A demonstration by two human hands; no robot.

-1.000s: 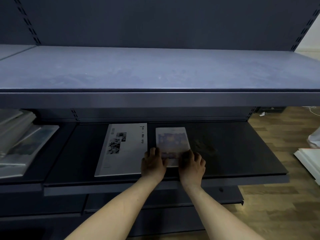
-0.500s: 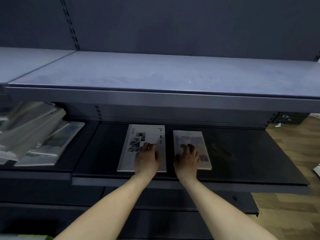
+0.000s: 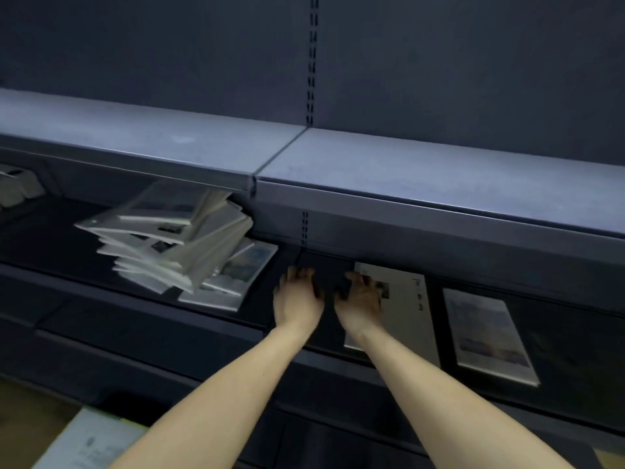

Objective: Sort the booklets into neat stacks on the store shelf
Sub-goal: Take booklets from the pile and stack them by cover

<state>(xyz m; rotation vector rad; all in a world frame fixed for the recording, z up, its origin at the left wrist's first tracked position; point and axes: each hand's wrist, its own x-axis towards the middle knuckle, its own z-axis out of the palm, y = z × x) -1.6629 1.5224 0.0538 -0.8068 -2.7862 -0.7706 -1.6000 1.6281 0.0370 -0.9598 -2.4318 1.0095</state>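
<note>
From the head camera, both bare arms reach over the dark lower shelf (image 3: 338,265). The left hand (image 3: 297,297) and the right hand (image 3: 360,299) hover side by side with loosely spread fingers, grasping nothing. The right one overlaps the left edge of a large white booklet with small photos and a line of print (image 3: 406,306), though whether it touches is unclear. Just beside that lies a smaller booklet with a bluish-grey picture cover (image 3: 487,333), flat and apart from it. Well to the left on the same shelf level sits the messy heap of white booklets (image 3: 169,245), fanned and tilted, with a picture-cover booklet (image 3: 243,269) poking out beneath its right side. My guess is the hands are headed for that heap, and the risk is there: it leans and overhangs, so pulling one copy from the middle could slide the rest off the shelf edge. A careless sweep of the right arm could also skew the two sorted booklets. The pale grey upper shelf (image 3: 406,170) holds nothing visible. At the far left, pale objects (image 3: 17,187) are too blurred to name, as is the light sheet on the floor (image 3: 91,445).
</note>
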